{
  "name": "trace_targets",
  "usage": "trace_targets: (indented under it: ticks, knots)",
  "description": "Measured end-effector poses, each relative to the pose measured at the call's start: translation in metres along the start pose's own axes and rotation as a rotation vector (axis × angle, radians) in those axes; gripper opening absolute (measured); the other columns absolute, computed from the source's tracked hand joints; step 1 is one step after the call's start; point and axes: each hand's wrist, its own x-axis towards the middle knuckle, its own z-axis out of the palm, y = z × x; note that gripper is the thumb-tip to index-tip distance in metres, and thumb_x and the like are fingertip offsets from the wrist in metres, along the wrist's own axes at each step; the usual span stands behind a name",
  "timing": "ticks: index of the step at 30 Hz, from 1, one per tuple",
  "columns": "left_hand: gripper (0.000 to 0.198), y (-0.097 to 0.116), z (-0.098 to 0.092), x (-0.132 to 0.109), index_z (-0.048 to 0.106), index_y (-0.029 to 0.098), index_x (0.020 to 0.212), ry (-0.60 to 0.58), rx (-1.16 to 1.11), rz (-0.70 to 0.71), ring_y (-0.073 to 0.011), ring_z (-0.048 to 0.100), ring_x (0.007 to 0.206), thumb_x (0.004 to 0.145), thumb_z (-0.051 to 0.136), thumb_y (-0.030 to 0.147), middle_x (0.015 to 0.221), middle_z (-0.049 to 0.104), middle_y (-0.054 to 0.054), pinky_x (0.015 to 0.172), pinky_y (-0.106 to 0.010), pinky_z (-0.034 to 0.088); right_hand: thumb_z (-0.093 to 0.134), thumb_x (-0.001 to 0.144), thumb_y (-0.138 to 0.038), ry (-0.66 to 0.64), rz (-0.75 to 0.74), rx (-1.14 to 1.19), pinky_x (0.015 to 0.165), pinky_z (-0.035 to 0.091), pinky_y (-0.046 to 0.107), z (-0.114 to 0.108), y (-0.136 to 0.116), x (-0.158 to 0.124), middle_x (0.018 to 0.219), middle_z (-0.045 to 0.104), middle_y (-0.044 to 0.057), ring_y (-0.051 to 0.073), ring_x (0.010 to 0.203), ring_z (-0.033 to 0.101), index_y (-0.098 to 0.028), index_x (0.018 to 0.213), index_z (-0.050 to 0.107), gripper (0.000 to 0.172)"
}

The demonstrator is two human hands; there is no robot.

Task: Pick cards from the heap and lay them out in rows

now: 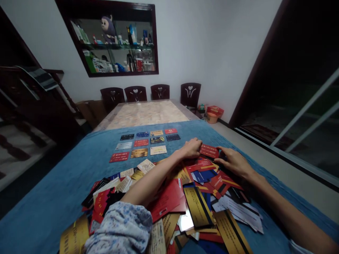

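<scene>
Red card [209, 151] above a loose card pile [200, 204] on a blue cloth [53, 183]; right hand [234, 161], half open, has its right end between thumb and forefinger; left hand [192, 148], fingers curled, meets the left end, its grip too hidden to tell

You are in a home, with a stair rail [12, 73], chairs [184, 93] and a soft toy [107, 31] on a shelf [119, 46].
</scene>
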Motion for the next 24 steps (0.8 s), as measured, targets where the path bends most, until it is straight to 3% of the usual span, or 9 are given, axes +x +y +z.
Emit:
trace_targets:
  ticks: [5,12,24]
  knots:
    - [0.032,-0.014,-0.001,-0.007,0.056,0.017,0.105,0.012,-0.014,0.031,-0.0259,0.056,0.105,0.075,0.066,0.022,0.112,0.056,-0.01,0.088,-0.034,0.048,0.063,0.08,-0.039,-0.03,-0.019,0.007,0.068,0.044,0.029,-0.007,-0.017,0.003,0.089,0.071,0.008,0.023,0.079,0.064,-0.018,0.113,0.067,0.039]
    - [0.026,-0.021,-0.01,-0.029,0.06,0.017,0.097,0.04,-0.031,0.008,-0.0231,0.058,0.098,0.072,0.063,0.012,0.105,0.058,-0.008,0.085,-0.03,0.048,0.064,0.08,-0.04,-0.095,-0.015,0.063,0.065,0.042,0.027,-0.015,-0.044,0.007,0.091,0.072,0.008,0.022,0.078,0.064,-0.015,0.12,0.065,0.048]
    - [0.029,-0.053,-0.033,-0.082,0.063,0.017,0.098,0.087,-0.007,-0.081,-0.0226,0.059,0.093,0.07,0.066,0.012,0.101,0.059,-0.006,0.08,-0.029,0.049,0.065,0.08,-0.035,-0.217,-0.085,0.052,0.059,0.037,0.024,0.0,-0.092,0.033,0.082,0.071,0.005,0.019,0.071,0.062,-0.015,0.121,0.065,0.045]
